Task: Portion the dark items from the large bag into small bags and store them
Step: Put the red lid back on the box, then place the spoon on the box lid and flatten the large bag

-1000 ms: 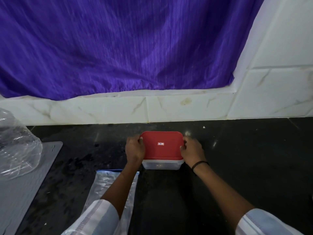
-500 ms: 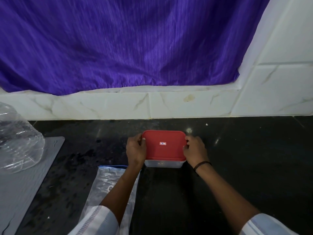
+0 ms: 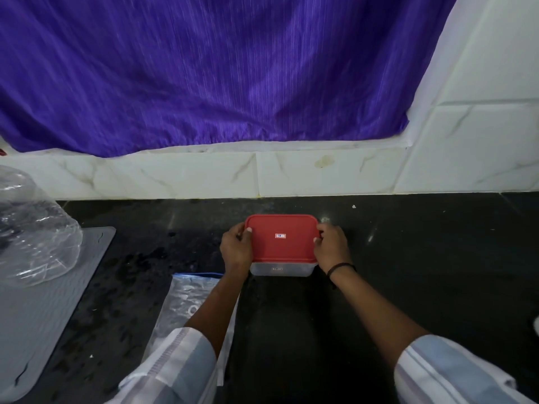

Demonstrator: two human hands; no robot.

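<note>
Box (image 3: pixel 281 269): clear, red lid (image 3: pixel 281 239), on dark counter (image 3: pixel 408 258) near tiled wall | Left hand (image 3: pixel 236 249): fingers clamped on lid's left edge | Right hand (image 3: pixel 332 247): fingers clamped on lid's right edge | Zip bag (image 3: pixel 186 304): flat under left forearm | Large bag (image 3: pixel 32 228): on grey mat (image 3: pixel 43 316), far left

Container (image 3: pixel 282 269): translucent, frosted-looking plastic body; lid (image 3: pixel 281 238) red plastic, smooth, matt with a faint sheen. Table (image 3: pixel 423 258): dark polished stone, glossy, speckled at centre left. Mat (image 3: pixel 43 310), lower left: grey, matt, smooth. Large bag (image 3: pixel 35 228), left edge: clear crinkled plastic, shiny. Small bag (image 3: pixel 186 301): clear glossy plastic film. Curtain (image 3: pixel 204 68): purple cloth, ribbed, slight sheen. Wall tiles (image 3: pixel 329 173): white, marble-veined, glossy.
</note>
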